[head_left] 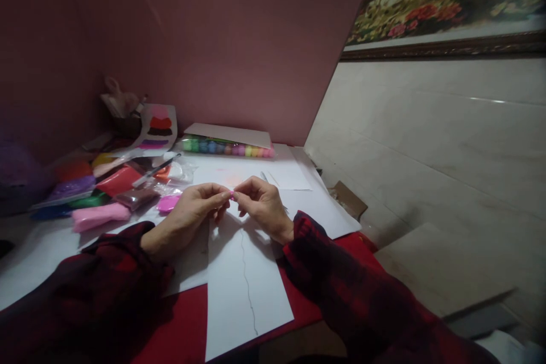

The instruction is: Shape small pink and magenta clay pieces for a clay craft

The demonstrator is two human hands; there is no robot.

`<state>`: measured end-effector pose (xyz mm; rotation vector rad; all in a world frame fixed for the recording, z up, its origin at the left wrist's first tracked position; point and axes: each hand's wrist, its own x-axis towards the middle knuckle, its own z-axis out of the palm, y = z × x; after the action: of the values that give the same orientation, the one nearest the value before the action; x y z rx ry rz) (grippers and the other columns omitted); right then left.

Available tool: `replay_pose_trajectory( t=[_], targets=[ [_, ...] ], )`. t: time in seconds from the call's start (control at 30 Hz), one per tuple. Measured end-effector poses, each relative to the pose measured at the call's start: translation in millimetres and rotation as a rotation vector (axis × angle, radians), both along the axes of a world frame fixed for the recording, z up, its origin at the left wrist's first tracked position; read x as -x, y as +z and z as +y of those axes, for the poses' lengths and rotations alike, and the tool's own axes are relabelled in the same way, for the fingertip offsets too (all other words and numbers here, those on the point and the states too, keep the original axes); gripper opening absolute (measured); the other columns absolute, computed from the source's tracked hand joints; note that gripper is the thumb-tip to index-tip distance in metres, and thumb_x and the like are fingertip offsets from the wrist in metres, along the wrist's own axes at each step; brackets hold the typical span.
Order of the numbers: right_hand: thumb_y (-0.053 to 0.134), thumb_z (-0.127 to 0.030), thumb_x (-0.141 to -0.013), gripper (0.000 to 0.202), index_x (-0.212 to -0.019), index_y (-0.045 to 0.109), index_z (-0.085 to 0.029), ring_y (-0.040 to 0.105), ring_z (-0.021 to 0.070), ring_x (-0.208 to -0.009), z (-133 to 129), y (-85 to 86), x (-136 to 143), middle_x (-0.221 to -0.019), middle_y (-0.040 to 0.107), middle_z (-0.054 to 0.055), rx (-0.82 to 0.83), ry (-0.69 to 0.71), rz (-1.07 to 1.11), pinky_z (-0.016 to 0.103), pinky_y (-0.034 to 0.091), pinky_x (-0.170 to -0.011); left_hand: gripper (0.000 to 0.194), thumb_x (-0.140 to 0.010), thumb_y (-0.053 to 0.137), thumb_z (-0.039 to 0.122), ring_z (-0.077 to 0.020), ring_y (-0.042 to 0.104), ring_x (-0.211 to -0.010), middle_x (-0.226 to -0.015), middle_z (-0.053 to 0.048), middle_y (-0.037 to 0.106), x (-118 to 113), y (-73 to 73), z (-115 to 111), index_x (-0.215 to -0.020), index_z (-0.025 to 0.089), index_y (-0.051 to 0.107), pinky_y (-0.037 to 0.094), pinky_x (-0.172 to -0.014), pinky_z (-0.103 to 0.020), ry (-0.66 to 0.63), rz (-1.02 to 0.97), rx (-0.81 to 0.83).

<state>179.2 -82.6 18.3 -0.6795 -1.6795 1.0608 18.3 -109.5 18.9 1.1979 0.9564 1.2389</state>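
Between the fingertips of both hands is a small bright pink piece (pixel 232 195). My left hand (pixel 194 210) pinches it from the left, my right hand (pixel 263 206) from the right, and the two hands meet at it. Below them lies a white sheet (pixel 243 307) with a wavy dark line drawn down it. Just left of my left hand is a bright pink lump (pixel 168 203) in clear wrapping. A pen (pixel 264 177) lies on the paper behind my right hand.
Colored packets, among them a red one (pixel 120 180) and a light pink one (pixel 101 216), crowd the left. A clear pack of colored balls (pixel 226 148) lies at the back, beside a color-swatched sheet (pixel 168 111). Red cloth (pixel 183 324) covers the table's front edge.
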Motion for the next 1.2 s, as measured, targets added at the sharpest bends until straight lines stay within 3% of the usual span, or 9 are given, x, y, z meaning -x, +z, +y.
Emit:
replay_pose_trajectory(
  t=[0.23,0.4,0.6,0.83,1.2],
  targets=[
    [0.069,-0.025,-0.071,0.015,-0.072,0.058,-0.014,0.053,0.0082,-0.046,7.9,1.0,1.8,-0.057,0.056,-0.004,0.152,-0.105,0.127,0.02,0.049,-0.041,0.02,-0.07,0.077,0.03,-0.0066,0.048,-0.047,-0.059,0.001,0.058,3.8,-4.1,4.2,-0.073,0.012,0.068,0.037,-0.044,-0.017,0.126,-0.062,0.018],
    [0.072,-0.033,-0.072,0.023,-0.077,0.06,-0.014,0.055,0.0081,-0.049,10.3,-2.5,2.3,-0.062,0.058,-0.002,0.166,-0.052,0.125,0.02,0.051,-0.042,0.028,-0.064,0.082,0.026,-0.0075,0.052,-0.05,-0.068,-0.002,0.065,0.9,1.0,2.0,-0.087,0.014,0.072,0.041,-0.048,-0.019,0.082,-0.132,0.087],
    [0.071,-0.039,-0.075,0.025,-0.083,0.063,-0.016,0.059,0.0104,-0.058,3.6,-1.4,2.2,-0.067,0.06,-0.001,0.07,0.11,0.064,0.023,0.053,-0.05,0.021,-0.069,0.078,0.032,-0.0075,0.049,-0.05,-0.063,-0.001,0.062,-1.0,2.7,-1.7,-0.074,0.013,0.071,0.039,-0.046,-0.019,-0.004,-0.05,0.029],
    [0.069,-0.025,-0.078,0.02,-0.096,0.062,-0.019,0.059,0.0108,-0.06,-0.7,-2.7,0.1,-0.072,0.063,-0.001,-0.108,0.068,-0.026,0.024,0.051,-0.056,0.027,-0.07,0.077,0.036,-0.0073,0.047,-0.044,-0.052,0.001,0.056,-1.5,4.8,-2.6,-0.064,0.013,0.065,0.036,-0.041,-0.018,0.007,-0.017,0.049],
    [0.067,-0.031,-0.081,0.014,-0.082,0.065,-0.017,0.057,0.012,-0.062,2.1,-3.5,-1.9,-0.075,0.064,0.003,-0.251,-0.06,-0.187,0.026,0.05,-0.057,0.03,-0.071,0.075,0.04,-0.0088,0.05,-0.045,-0.057,-0.002,0.06,-0.9,2.7,-3.8,-0.066,0.012,0.067,0.04,-0.042,-0.019,0.014,-0.003,0.055]
  ],
)
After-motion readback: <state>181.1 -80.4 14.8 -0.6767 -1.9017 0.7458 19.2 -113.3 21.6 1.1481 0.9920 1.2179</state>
